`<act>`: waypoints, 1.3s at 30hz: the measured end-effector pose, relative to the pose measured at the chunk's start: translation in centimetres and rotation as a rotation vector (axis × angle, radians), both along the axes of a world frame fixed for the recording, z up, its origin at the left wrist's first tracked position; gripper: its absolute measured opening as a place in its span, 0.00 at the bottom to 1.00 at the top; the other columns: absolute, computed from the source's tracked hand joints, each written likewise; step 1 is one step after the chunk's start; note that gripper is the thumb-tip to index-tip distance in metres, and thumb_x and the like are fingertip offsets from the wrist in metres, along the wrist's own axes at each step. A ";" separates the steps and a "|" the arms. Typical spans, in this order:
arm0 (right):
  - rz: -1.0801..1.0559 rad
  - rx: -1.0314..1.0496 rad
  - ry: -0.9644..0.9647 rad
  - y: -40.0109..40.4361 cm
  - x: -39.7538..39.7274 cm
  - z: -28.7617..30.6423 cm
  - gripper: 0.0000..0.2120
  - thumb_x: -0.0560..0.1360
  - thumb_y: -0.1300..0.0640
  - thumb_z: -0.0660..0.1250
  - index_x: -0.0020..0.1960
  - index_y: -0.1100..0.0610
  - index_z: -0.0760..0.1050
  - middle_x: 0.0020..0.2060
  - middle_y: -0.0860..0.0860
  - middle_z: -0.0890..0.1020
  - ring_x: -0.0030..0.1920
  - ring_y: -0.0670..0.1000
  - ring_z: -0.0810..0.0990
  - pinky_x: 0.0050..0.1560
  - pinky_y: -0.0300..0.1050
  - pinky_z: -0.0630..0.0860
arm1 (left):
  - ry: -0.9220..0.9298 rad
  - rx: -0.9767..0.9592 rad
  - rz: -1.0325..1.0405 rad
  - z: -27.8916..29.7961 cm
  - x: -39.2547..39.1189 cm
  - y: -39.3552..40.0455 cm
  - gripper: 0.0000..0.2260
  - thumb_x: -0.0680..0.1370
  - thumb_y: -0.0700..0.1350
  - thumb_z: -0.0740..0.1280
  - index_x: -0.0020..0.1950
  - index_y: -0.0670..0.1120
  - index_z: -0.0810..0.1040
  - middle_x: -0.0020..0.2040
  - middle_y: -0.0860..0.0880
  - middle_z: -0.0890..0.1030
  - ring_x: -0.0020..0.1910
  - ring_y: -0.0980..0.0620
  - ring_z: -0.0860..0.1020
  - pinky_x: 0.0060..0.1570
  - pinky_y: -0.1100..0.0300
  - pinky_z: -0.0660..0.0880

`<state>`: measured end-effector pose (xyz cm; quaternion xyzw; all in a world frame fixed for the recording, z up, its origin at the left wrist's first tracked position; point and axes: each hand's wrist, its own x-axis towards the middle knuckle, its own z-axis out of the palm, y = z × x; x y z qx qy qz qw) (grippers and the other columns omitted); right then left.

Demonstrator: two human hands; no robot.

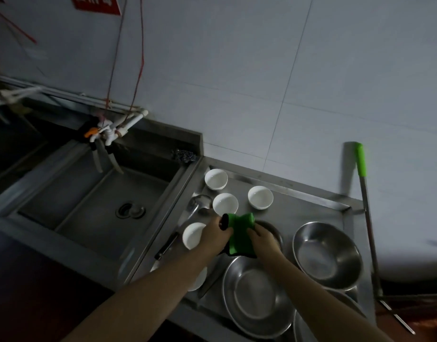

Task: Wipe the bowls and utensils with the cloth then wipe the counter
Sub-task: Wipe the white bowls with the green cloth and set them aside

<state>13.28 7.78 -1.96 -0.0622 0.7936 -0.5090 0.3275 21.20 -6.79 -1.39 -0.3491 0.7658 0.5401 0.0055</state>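
Nearest the person, a big steel bowl [258, 296] sat on the tabletop [308, 208], just below both hands. Another steel bowl [327, 254] stood to its right, close to the tabletop's right edge. The left hand [216, 236] and the right hand [263, 239] both gripped the green cloth [240, 234] between them, fingers curled on it. The left hand seemed to hold something dark too, but it was too dim to tell what. A smaller steel bowl [273, 230] lay mostly hidden under the right hand, so that hand was nearer to it. A white bowl [194, 235] sat just beside the left hand. A ladle [187, 218] lay long-ways near the sink [101, 193], its cup pointing away. Farther back stood three more white bowls [260, 197], with some bare room between them. The tabletop was crowded, so wiping it probably had to wait.
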 end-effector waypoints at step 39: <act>-0.196 0.307 -0.027 -6.4 14.2 -4.9 0.09 0.78 0.57 0.69 0.57 0.50 0.83 0.41 0.51 0.84 0.44 0.53 0.83 0.49 0.50 0.81 | -0.110 -0.726 -1.110 -13.9 14.7 -15.6 0.23 0.79 0.47 0.68 0.73 0.49 0.70 0.73 0.45 0.70 0.67 0.41 0.74 0.54 0.45 0.79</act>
